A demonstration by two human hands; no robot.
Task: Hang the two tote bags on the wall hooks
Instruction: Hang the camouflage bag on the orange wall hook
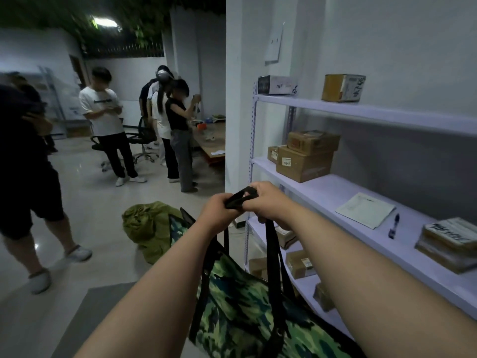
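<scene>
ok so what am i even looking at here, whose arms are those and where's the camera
There is no machine here. The one picture comes from a wide-angle camera worn on a person's head, looking forward and down, so the bare arms are the wearer's own. The left hand and the right hand are both closed around the black strap handles of a green camouflage fabric tote bag, which hangs below them. A second, plain olive-green bag lies crumpled on the pale tiled floor beyond. To the right stands a white metal shelf unit with brown cardboard boxes, a sheet of paper and a blue pen. No wall hooks are visible.
</scene>
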